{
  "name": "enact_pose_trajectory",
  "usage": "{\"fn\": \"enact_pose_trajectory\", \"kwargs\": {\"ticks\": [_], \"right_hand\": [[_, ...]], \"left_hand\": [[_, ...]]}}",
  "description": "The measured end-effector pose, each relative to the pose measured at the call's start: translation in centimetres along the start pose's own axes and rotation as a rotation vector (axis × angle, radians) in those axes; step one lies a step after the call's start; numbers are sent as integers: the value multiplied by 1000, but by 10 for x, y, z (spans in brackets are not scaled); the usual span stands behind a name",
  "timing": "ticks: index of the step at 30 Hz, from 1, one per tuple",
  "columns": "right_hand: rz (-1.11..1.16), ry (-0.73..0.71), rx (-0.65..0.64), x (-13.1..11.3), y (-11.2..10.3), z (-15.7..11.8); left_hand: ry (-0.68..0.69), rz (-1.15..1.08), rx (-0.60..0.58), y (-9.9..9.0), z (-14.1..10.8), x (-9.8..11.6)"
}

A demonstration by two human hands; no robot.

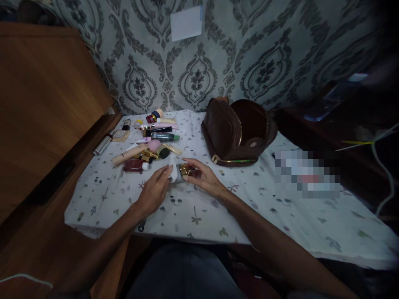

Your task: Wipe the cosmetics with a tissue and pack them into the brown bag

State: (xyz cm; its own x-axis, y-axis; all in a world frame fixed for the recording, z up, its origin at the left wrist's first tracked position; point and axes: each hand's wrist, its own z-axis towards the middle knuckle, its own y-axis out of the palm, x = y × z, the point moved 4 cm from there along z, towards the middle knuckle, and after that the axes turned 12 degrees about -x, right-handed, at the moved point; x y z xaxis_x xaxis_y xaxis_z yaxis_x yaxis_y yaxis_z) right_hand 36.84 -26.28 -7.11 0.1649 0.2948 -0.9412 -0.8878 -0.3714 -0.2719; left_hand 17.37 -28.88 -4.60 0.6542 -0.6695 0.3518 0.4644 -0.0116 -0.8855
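Note:
My right hand (204, 176) is closed around a small glass bottle with a gold cap (184, 169), held just above the table. Pinched in my left hand (157, 187) is a white wipe or cloth (173, 174), its free edge beside the bottle's glass end; whether they touch I cannot tell. Left of my hands lies a cluster of cosmetics: a dark red bottle with a white cap (134, 166), a pink makeup sponge (153, 145), a beige tube (130, 155) and a dark bottle with a green end (162, 137).
A brown zip bag (221, 124) stands with its top open at the back of the table, near the wall. Patterned white cloth (193, 220) covers the table. A wooden cabinet (46, 104) rises at the left. White cable (383, 166) hangs at the right.

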Motion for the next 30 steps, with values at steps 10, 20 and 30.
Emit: {"fn": "enact_pose_trajectory", "kwargs": {"ticks": [10, 20, 30], "right_hand": [[56, 24, 23, 9, -3, 2], [-13, -14, 13, 7, -11, 1], [-24, 12, 11, 8, -10, 0]], "left_hand": [[22, 63, 3, 6, 3, 4], [70, 167, 5, 11, 1, 10], [-40, 104, -6, 9, 7, -6]]}}
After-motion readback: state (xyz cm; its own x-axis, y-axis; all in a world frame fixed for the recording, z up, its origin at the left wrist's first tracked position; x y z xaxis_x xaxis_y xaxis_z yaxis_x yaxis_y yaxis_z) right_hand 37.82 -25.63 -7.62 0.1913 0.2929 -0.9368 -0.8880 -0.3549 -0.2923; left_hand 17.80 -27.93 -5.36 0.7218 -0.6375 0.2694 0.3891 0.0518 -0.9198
